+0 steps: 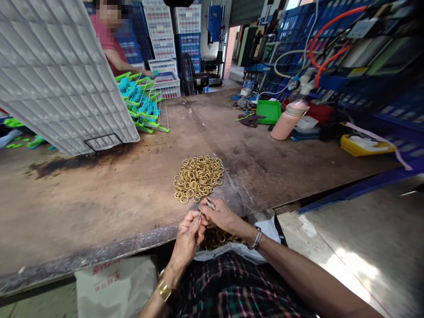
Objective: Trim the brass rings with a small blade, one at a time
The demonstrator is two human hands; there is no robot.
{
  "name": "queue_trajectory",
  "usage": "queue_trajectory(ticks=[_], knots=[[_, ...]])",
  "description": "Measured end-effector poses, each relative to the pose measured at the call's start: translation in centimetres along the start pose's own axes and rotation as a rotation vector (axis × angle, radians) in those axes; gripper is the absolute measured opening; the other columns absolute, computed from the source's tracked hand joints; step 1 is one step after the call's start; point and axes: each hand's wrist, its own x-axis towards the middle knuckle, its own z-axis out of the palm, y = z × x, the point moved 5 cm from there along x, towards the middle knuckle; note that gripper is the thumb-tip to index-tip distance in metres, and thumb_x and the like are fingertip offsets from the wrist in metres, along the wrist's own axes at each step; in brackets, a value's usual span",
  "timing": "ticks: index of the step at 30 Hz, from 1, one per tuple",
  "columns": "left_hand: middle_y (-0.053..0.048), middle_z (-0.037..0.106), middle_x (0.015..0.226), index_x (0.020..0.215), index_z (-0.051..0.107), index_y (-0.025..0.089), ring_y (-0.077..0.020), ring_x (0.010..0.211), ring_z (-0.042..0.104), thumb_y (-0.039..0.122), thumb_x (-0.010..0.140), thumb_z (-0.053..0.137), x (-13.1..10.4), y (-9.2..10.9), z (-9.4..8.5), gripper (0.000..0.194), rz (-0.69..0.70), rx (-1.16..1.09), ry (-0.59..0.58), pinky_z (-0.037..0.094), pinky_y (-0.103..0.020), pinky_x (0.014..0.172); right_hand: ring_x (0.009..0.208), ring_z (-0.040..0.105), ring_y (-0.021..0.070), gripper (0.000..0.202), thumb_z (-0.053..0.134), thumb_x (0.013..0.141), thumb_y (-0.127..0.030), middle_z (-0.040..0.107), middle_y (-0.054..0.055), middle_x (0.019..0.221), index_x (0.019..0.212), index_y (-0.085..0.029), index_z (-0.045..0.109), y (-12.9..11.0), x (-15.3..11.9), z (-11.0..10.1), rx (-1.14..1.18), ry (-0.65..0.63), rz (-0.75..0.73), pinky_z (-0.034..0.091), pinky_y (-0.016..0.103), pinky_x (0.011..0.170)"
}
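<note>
Both my hands meet just beyond the table's near edge, above a bag of brass-coloured rings point(217, 238) in my lap. My left hand point(188, 236) is closed in a pinch on a small brass ring point(200, 214), seen nearly edge-on. Against it, my right hand point(222, 215) is closed around a small metal tool with a pale, pointed end point(210, 204); most of the tool is hidden by the fingers, so its kind is unclear. Right in front of the hands, a pile of brass rings point(198, 176) lies on the wooden table point(139, 185).
A grey ribbed panel point(66, 79) on a wire stand rises at left, beside green-and-blue plastic parts point(141, 106). Another person point(114, 48) is behind it. At right are a pink bottle point(288, 121), a green tray point(269, 112) and a yellow tray point(364, 145).
</note>
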Motion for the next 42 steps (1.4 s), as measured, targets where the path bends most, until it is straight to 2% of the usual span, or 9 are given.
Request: queue_trajectory(ticks=[7, 12, 14, 16, 20, 28, 33, 39, 42], knots=[[0.003, 0.048, 0.064, 0.076, 0.055, 0.016, -0.0038, 0.045, 0.028, 0.039, 0.077, 0.057, -0.1, 0.0, 0.0, 0.024, -0.015, -0.023, 0.014, 0.019, -0.016, 0.039, 0.053, 0.041, 0.0080, 0.025, 0.038, 0.083, -0.022, 0.046, -0.005, 0.054, 0.060, -0.017, 0.043, -0.6, -0.2, -0.1, -0.108, 0.024, -0.053, 0.030, 0.020, 0.052], [0.004, 0.044, 0.057, 0.073, 0.053, 0.016, -0.0040, 0.043, 0.025, 0.039, 0.077, 0.057, -0.1, -0.2, -0.2, 0.024, -0.026, -0.022, 0.029, 0.017, -0.016, 0.040, 0.056, 0.044, 0.0098, 0.020, 0.036, 0.085, -0.018, 0.051, -0.002, 0.061, 0.070, -0.017, 0.049, -0.5, -0.4, -0.3, -0.365, 0.063, -0.118, 0.030, 0.021, 0.055], [0.005, 0.041, 0.053, 0.072, 0.053, 0.015, -0.0041, 0.042, 0.023, 0.037, 0.078, 0.055, -0.1, -0.1, -0.3, 0.023, -0.006, -0.009, 0.032, 0.017, -0.017, 0.039, 0.059, 0.047, 0.0111, 0.014, 0.039, 0.082, -0.013, 0.056, 0.001, 0.068, 0.081, -0.017, 0.052, -0.3, -0.6, -0.2, -0.524, 0.042, -0.137, 0.030, 0.022, 0.057], [0.006, 0.039, 0.051, 0.072, 0.053, 0.015, -0.0040, 0.041, 0.022, 0.036, 0.079, 0.054, -0.1, 0.1, -0.3, 0.022, 0.015, 0.000, 0.036, 0.017, -0.017, 0.039, 0.064, 0.051, 0.0128, 0.019, 0.043, 0.076, -0.009, 0.060, 0.003, 0.074, 0.089, -0.017, 0.054, -0.1, -0.9, 0.1, -0.671, -0.008, -0.128, 0.030, 0.023, 0.059], [0.006, 0.041, 0.053, 0.071, 0.049, 0.017, -0.0039, 0.042, 0.023, 0.036, 0.078, 0.056, -0.1, 0.1, -0.4, 0.022, 0.033, -0.001, 0.046, 0.018, -0.017, 0.040, 0.071, 0.055, 0.0155, 0.022, 0.043, 0.074, -0.009, 0.062, 0.006, 0.080, 0.092, -0.016, 0.054, 0.0, -1.4, 0.6, -0.840, -0.087, -0.059, 0.030, 0.025, 0.063], [0.006, 0.041, 0.053, 0.070, 0.051, 0.016, -0.0044, 0.043, 0.024, 0.039, 0.077, 0.057, -0.4, 0.0, -0.4, 0.024, 0.030, 0.032, 0.041, 0.019, -0.018, 0.042, 0.077, 0.057, 0.0167, 0.023, 0.041, 0.076, -0.009, 0.063, 0.007, 0.087, 0.093, -0.016, 0.053, -0.2, -1.4, 0.6, -0.878, -0.093, -0.013, 0.030, 0.025, 0.063], [0.006, 0.041, 0.052, 0.069, 0.051, 0.017, -0.0047, 0.042, 0.025, 0.041, 0.075, 0.058, -0.3, 0.0, -0.6, 0.026, 0.035, 0.055, 0.039, 0.019, -0.019, 0.042, 0.074, 0.058, 0.0170, 0.021, 0.040, 0.076, -0.010, 0.064, 0.007, 0.083, 0.093, -0.016, 0.053, -0.2, -1.4, 0.6, -0.892, -0.102, -0.012, 0.030, 0.025, 0.061], [0.006, 0.040, 0.051, 0.069, 0.053, 0.017, -0.0048, 0.042, 0.025, 0.043, 0.075, 0.058, -0.3, -0.4, -1.1, 0.028, 0.060, 0.109, 0.039, 0.019, -0.019, 0.042, 0.073, 0.059, 0.0183, 0.020, 0.040, 0.080, -0.015, 0.065, 0.010, 0.081, 0.094, -0.015, 0.054, -0.2, -1.2, 1.0, -0.926, -0.196, 0.017, 0.032, 0.026, 0.061], [0.006, 0.039, 0.049, 0.067, 0.051, 0.017, -0.0046, 0.041, 0.026, 0.041, 0.075, 0.059, -0.8, -0.2, -0.8, 0.027, 0.041, 0.103, 0.030, 0.018, -0.019, 0.042, 0.074, 0.061, 0.0200, 0.022, 0.040, 0.079, -0.012, 0.065, 0.011, 0.081, 0.096, -0.014, 0.054, 0.2, -1.0, 0.6, -0.986, -0.170, 0.024, 0.034, 0.027, 0.061]])
